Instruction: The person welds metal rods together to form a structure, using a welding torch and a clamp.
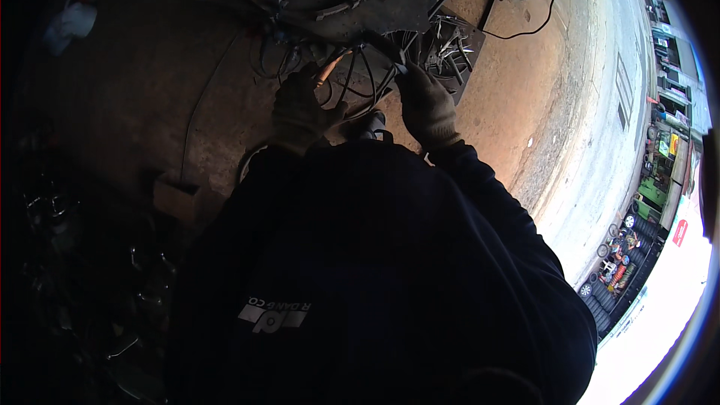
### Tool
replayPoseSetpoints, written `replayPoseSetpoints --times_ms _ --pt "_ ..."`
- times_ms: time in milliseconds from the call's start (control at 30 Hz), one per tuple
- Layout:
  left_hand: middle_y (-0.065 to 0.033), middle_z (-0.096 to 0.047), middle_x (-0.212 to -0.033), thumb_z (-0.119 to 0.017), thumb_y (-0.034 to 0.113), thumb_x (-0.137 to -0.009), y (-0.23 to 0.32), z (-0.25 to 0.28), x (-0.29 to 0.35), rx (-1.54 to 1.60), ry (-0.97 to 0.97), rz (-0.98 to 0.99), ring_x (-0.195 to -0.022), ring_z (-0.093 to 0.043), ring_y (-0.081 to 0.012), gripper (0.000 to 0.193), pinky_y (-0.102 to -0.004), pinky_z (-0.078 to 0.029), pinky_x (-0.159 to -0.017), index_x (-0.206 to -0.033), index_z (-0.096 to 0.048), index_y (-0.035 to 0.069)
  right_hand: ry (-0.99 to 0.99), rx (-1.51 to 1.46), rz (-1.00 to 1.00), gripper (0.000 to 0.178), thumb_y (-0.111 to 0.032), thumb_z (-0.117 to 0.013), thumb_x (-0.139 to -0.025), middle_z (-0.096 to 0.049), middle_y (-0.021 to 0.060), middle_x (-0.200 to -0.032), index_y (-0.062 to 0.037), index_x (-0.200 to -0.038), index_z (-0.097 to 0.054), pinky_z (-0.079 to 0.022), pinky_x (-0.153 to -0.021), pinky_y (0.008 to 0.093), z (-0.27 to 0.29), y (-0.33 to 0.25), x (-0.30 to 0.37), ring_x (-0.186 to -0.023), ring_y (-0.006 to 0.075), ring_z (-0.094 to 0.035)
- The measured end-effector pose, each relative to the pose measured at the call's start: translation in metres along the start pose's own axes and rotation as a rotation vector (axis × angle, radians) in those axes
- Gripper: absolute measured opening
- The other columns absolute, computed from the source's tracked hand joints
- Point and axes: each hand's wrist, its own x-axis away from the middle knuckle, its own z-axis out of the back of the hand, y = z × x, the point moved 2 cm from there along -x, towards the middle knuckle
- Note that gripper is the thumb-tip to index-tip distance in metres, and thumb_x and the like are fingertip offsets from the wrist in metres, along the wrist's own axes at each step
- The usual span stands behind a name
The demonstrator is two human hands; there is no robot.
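Both my hands wear greyish work gloves and reach up to a large dark metal assembly (341,7). My left hand (296,109) is closed around the lower end of an orange, handle-like piece (328,71) that slants up to the right; its kind is unclear in the shadow. Higher on the right, my right hand (426,105) has its fingers closed near a small pale piece (401,67), at the lower edge of the assembly. What these fingers grip is hidden. Dark looping cables (360,79) hang between the two hands.
A tray of metal tools and rods (454,49) lies just beyond my right hand. A small box (176,196) with a thin cord stands on the floor at left. Dark metal items (135,292) crowd the lower left. A bright road (600,105) runs along the right.
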Motion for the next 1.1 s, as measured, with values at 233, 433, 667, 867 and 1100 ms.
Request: replayPoseSetpoints --times_ms 233,433,667,867,1100 --pt "-0.0119 -0.060 -0.115 -0.085 0.044 -0.070 -0.002 0.000 0.003 -0.060 -0.001 -0.029 -0.108 -0.062 -0.0284 0.090 -0.0429 -0.052 -0.092 -0.141 -0.045 0.006 -0.067 -0.032 0.031 0.031 -0.020 -0.063 -0.095 -0.069 0.0168 -0.095 -0.0092 -0.124 -0.062 -0.055 -0.070 0.0459 0.006 -0.014 0.000 -0.087 0.0365 -0.069" --pt "-0.0105 -0.059 -0.115 -0.084 0.046 -0.071 -0.005 -0.007 0.001 -0.063 0.033 -0.039 -0.110 -0.060 -0.0278 0.087 -0.0431 -0.050 -0.093 -0.139 -0.047 0.006 -0.012 -0.195 -0.111 0.030 -0.023 -0.062 -0.097 -0.070 0.0192 -0.095 -0.0054 -0.120 -0.062 -0.054 -0.072 0.0459 0.013 -0.019 0.004 -0.089 0.0379 -0.069" --pt "-0.0126 -0.057 -0.119 -0.085 0.044 -0.069 -0.004 -0.007 0.000 -0.058 -0.001 -0.034 -0.113 -0.060 -0.0315 0.089 -0.0464 -0.050 -0.093 -0.139 -0.045 0.008 -0.085 -0.020 -0.149 0.024 -0.025 -0.061 -0.098 -0.068 0.0166 -0.091 -0.0047 -0.110 -0.065 -0.054 -0.070 0.0450 0.000 -0.012 0.002 -0.085 0.0366 -0.069" --pt "-0.0136 -0.057 -0.123 -0.087 0.043 -0.068 -0.008 -0.012 0.001 -0.025 0.010 -0.001 -0.116 -0.059 -0.0320 0.089 -0.0465 -0.050 -0.096 -0.138 -0.046 0.008 0.016 -0.288 -0.056 0.020 -0.014 -0.058 -0.100 -0.064 0.0127 -0.088 -0.0029 -0.116 -0.061 -0.051 -0.059 0.0327 0.018 -0.028 0.001 -0.066 0.0231 -0.062" --pt "-0.0143 -0.057 -0.122 -0.086 0.045 -0.069 -0.007 -0.009 -0.001 0.000 -0.058 0.011 -0.115 -0.060 -0.0325 0.090 -0.0467 -0.050 -0.095 -0.139 -0.045 0.007 -0.237 -0.098 -0.302 0.023 -0.023 -0.059 -0.100 -0.072 0.0165 -0.100 -0.0033 -0.110 -0.062 -0.054 -0.075 0.0430 -0.009 -0.007 0.003 -0.091 0.0351 -0.070"
